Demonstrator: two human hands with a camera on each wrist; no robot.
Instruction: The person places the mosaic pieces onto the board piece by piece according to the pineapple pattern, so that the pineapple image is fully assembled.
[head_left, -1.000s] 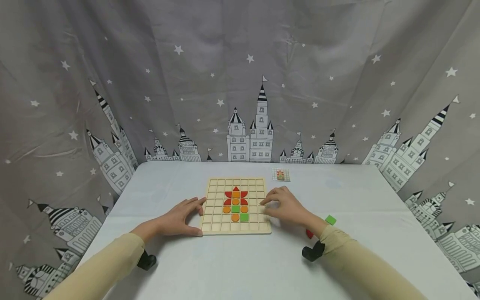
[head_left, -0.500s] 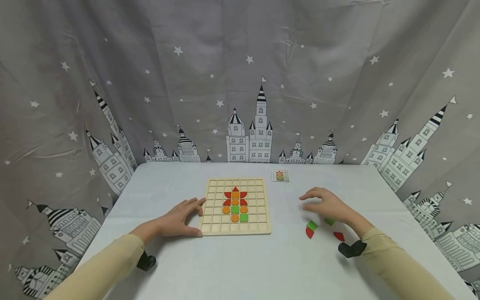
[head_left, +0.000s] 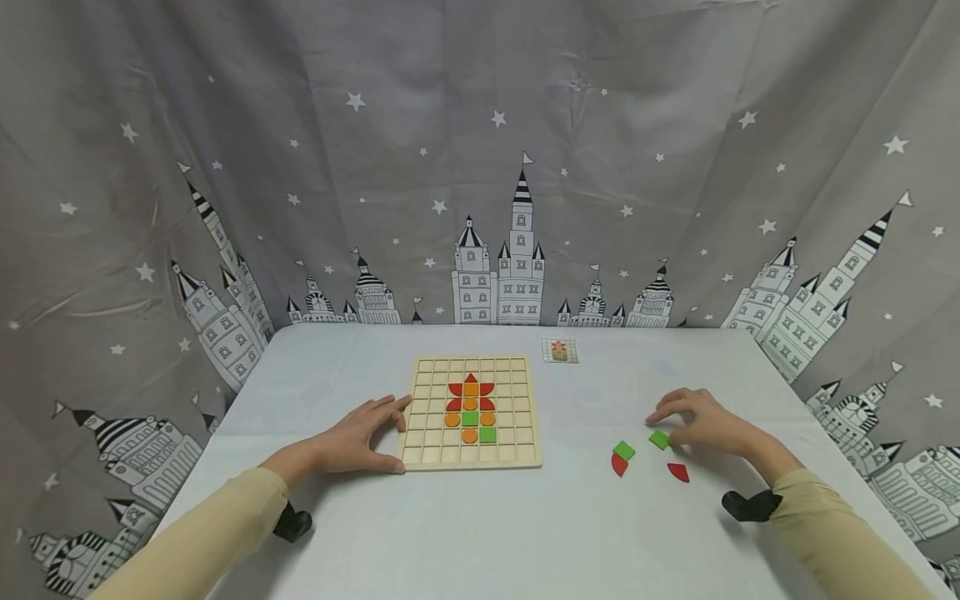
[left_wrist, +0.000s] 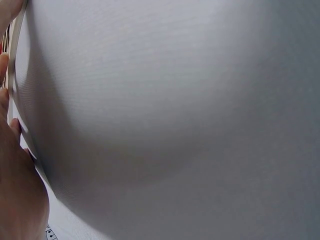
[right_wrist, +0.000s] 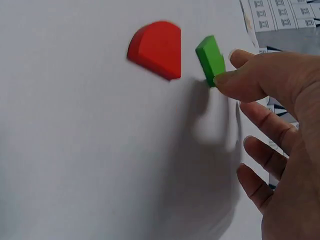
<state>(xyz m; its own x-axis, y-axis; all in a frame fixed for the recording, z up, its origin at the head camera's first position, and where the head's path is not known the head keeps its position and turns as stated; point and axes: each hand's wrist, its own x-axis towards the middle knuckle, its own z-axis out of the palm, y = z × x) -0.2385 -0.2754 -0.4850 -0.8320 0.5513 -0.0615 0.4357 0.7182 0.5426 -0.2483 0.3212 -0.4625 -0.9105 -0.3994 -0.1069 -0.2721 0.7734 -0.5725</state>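
In the head view, my left hand (head_left: 367, 435) rests at the left edge of a wooden grid board (head_left: 517, 454), thumb and fingertips against its rim. Red, orange and green flat pieces form a figure on the board, with a red triangle (head_left: 471, 378) on top. To the right, my right hand (head_left: 705, 423) has thumb and index finger at a loose green square piece (head_left: 659, 439). The right wrist view shows the thumb touching this green piece (right_wrist: 212, 61), the index fingertip on its far side. Near it lies a red quarter-circle piece (right_wrist: 157, 50).
Another green square (head_left: 624, 451) touches a red quarter-circle (head_left: 619, 466) on the white table (head_left: 480, 533). A small pattern card (head_left: 559, 350) lies behind the board on the right. A grey castle-print curtain (head_left: 375, 167) hangs behind the table.
My right hand has moved right from the board's right edge to the loose green square, uncovering the pieces there. The left hand and the board have stayed in place.
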